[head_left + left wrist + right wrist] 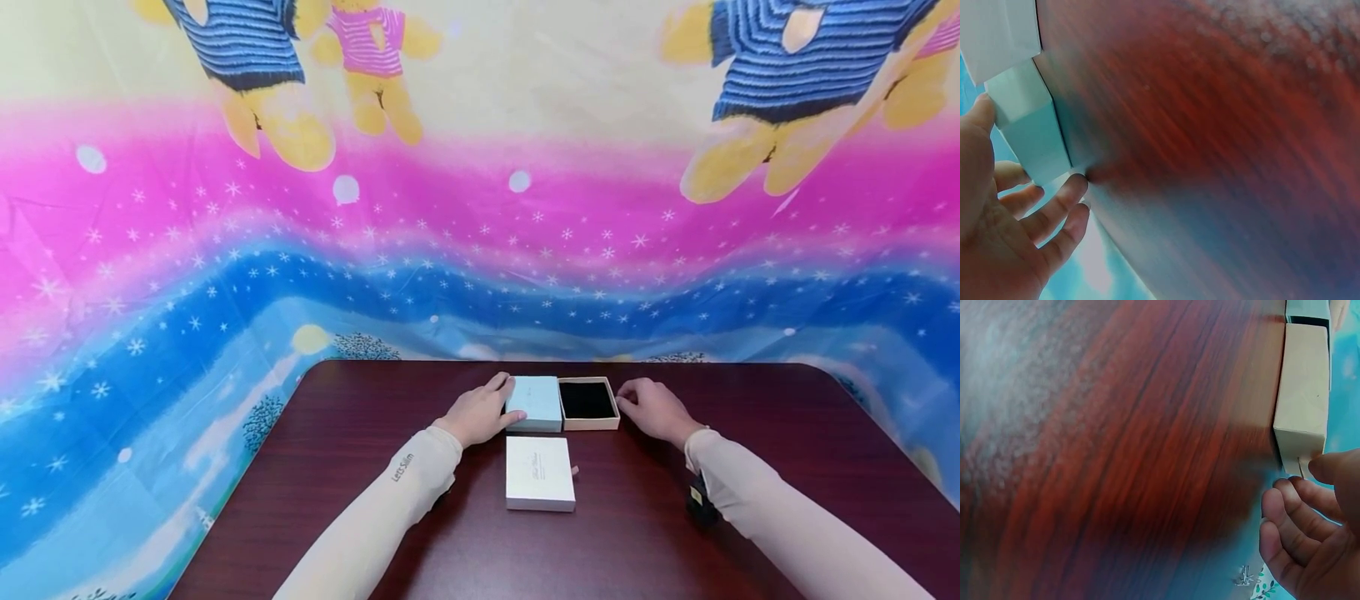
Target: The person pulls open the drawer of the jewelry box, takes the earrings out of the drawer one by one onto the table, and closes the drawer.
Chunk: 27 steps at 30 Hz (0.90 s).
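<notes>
A pale blue box sleeve [533, 403] lies near the table's far edge, with faint lettering on top. My left hand [480, 412] grips its left end, the thumb on the near side and the fingers around the far side. At the sleeve's right end sits a beige drawer [617, 415] lined in black, pulled out to the right. My right hand [654, 408] is at the drawer's right end. In the right wrist view, thumb and index finger pinch a small tab [1301, 465] there; the fingertips partly hide it.
A white box [538, 471] with lettering and a small pink tab [575, 471] on its right side lies nearer, in front of the sleeve. All stand on a dark red-brown table [360, 500]. Behind hangs a printed cloth [480, 208] with bears and snowflakes.
</notes>
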{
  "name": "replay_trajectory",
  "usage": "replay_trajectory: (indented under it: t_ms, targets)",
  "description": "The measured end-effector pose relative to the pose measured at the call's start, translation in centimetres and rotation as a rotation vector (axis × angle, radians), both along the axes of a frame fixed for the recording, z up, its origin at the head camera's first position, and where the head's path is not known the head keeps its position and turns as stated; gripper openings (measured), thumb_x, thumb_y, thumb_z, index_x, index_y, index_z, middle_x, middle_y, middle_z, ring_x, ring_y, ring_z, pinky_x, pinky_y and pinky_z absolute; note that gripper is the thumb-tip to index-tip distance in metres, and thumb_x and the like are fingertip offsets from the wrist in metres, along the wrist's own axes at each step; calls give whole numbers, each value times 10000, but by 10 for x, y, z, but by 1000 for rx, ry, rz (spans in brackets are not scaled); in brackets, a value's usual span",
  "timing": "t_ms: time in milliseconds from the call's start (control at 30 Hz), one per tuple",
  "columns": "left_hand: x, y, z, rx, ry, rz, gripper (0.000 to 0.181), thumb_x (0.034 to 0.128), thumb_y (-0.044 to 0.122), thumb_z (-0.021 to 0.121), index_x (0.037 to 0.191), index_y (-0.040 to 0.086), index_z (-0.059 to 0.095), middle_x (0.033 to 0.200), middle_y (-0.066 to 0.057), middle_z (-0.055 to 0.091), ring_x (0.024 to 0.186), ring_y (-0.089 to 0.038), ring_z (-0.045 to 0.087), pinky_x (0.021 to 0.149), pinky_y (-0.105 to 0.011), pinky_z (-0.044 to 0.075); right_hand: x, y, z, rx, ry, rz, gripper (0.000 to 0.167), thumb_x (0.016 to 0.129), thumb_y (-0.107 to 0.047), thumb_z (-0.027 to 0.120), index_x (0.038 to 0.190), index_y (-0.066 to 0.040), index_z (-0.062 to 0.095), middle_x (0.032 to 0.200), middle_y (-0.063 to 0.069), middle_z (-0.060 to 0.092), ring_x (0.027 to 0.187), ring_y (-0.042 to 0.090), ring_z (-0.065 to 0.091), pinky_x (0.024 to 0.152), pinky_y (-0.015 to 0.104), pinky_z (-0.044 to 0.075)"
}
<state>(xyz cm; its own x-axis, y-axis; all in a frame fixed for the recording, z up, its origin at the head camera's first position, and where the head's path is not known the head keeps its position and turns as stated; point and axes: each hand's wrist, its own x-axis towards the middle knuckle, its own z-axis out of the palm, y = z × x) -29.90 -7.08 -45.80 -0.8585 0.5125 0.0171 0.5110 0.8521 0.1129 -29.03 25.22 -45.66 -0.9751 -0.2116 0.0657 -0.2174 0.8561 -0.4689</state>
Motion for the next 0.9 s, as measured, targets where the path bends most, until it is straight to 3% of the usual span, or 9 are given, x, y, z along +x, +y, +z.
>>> replay_trajectory:
  t_ms: [400,633,900]
  targets:
    - [1,0,1,-2,-12,6,740,1039,566,436,1596,93,317,1648,-131,331,1281,-255,625,1024,-402,529,-3,0,-4,-2,3,12,167,971,-99,587,1014,-21,729,926,100,736,743,167,612,724,391,527]
    - [0,0,0,-2,-10,8,742,1038,571,432,1598,98,313,1651,-131,325,1289,-256,620,1034,-402,523,0,-1,-2,-75,-61,20,185,994,-77,546,1007,3,712,789,69,696,622,134,598,626,311,494]
    - [0,0,-1,-1,-4,3,739,1040,565,435,1595,92,317,1645,-136,336,1286,-256,623,1021,-399,531,1,-2,-3,-121,-74,45,154,1009,-38,539,984,3,686,810,83,677,636,138,625,617,307,532]
